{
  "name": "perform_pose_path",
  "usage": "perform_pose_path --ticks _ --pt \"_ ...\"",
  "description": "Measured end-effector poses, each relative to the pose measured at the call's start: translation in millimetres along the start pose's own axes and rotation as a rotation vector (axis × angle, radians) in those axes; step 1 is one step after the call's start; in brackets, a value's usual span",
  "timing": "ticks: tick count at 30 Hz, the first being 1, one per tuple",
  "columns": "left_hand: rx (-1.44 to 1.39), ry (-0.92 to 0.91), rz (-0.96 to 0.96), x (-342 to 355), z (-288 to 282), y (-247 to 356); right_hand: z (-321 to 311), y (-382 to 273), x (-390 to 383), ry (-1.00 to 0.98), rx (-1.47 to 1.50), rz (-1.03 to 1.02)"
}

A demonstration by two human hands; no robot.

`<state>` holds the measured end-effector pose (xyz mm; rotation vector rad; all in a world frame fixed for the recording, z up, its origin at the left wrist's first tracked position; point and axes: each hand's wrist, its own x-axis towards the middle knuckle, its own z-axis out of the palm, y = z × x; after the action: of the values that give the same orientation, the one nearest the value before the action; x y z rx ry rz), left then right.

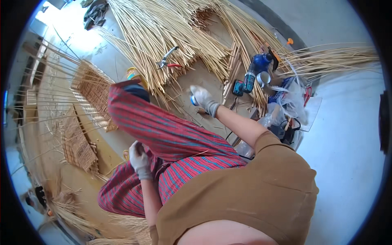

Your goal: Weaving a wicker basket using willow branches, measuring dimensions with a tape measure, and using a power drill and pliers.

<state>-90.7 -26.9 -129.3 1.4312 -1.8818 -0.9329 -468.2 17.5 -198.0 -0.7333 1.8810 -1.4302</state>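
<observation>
My right hand [203, 100], in a white work glove, reaches over the floor beyond my knee. Its fingers are closed round a small thing with a blue and white end [192, 99], mostly hidden by the glove. Below it lies a short brown piece of stick [201, 111]. My left hand [139, 159], also gloved, is curled by my lap against the red striped cloth [171, 134] over my legs. A tan ring-shaped piece [125, 155] shows beside its fingers; what the hand holds is hidden.
Bundles of pale canes [151, 36] spread across the far floor, with pruning shears [168, 59] on them. A cordless drill [247, 81], a white cup [263, 78] and plastic bags [292, 98] lie at right. Woven panels [92, 85] with long loose canes stand left.
</observation>
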Motion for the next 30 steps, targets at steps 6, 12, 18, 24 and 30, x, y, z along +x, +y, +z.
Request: perform_pose_path --ticks 6,12,18,24,30 --pt "-0.575 -0.292 -0.147 -12 -28 158 -19 177 -83 -0.783 -1.182 0.100" --pt "-0.425 -0.633 -0.479 -12 18 162 -22 156 -93 -0.094 -0.650 0.433" --pt "-0.410 -0.806 -0.460 9 28 175 -182 37 -9 0.612 -0.983 -0.192" --pt "-0.499 -0.825 -0.467 9 32 174 -231 40 18 0.858 -0.973 -0.101" --pt "-0.517 -0.816 -0.511 7 22 170 -97 84 61 -0.014 -0.830 -0.267"
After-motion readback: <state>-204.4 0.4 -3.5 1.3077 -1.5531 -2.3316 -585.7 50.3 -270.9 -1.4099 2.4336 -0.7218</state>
